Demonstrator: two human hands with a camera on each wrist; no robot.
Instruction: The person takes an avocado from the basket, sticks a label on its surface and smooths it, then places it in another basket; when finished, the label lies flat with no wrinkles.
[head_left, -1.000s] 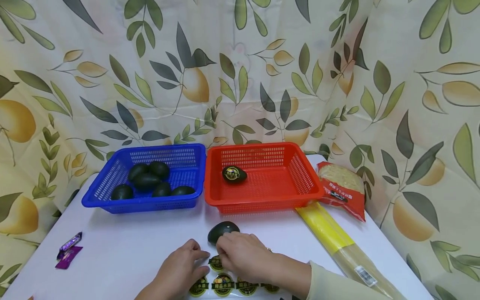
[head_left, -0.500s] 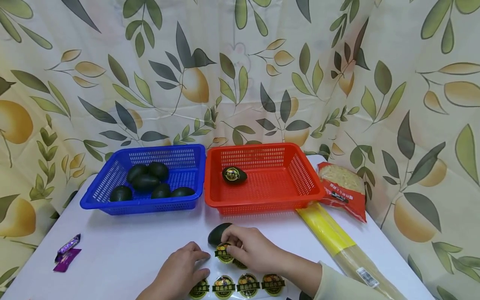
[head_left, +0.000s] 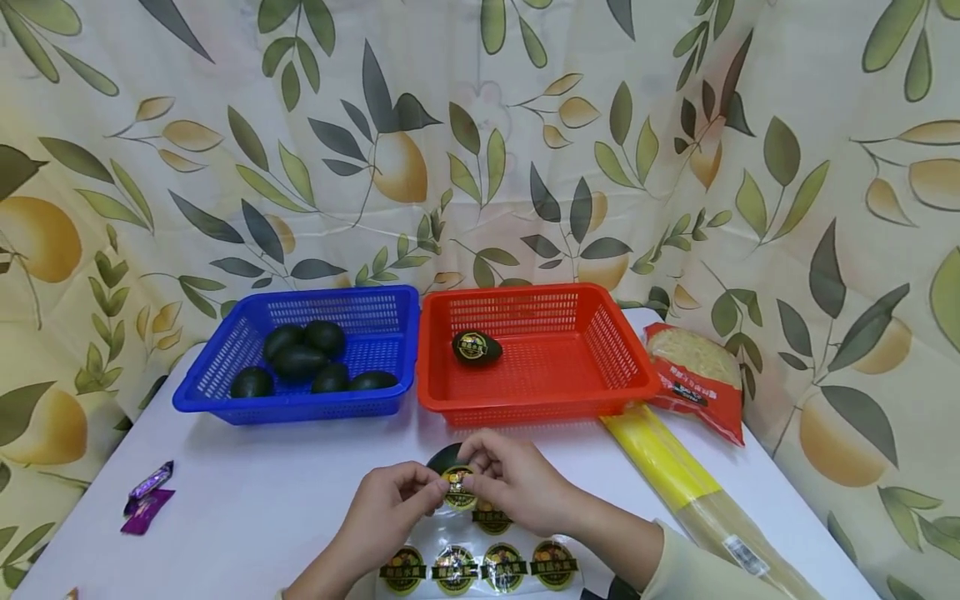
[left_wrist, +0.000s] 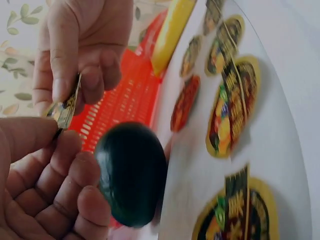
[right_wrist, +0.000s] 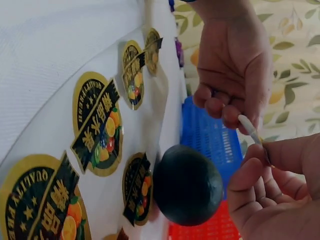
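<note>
Both hands hold one round black-and-gold sticker (head_left: pixel 458 488) just above the table. My left hand (head_left: pixel 435 489) pinches its left edge and my right hand (head_left: pixel 476 477) its right edge. In the left wrist view the sticker (left_wrist: pixel 65 107) shows edge-on between the left thumb and the right hand's fingers (left_wrist: pixel 82 55). A bare dark avocado (head_left: pixel 442 456) lies on the table right behind the hands, also seen close up (right_wrist: pixel 187 185). The sticker sheet (head_left: pixel 480 568) lies flat beneath the wrists with several stickers on it.
A blue basket (head_left: pixel 217 392) holds several bare avocados. Beside it, a red basket (head_left: pixel 570 392) holds one stickered avocado (head_left: pixel 476 347). A long yellow noodle pack (head_left: pixel 671 471) and a red bag (head_left: pixel 693 375) lie at the right. Purple sweets (head_left: pixel 146 497) lie at the left.
My right hand peeled a sticker off the sheet and raised it. My left hand left the sheet and came up to pinch the same sticker.
</note>
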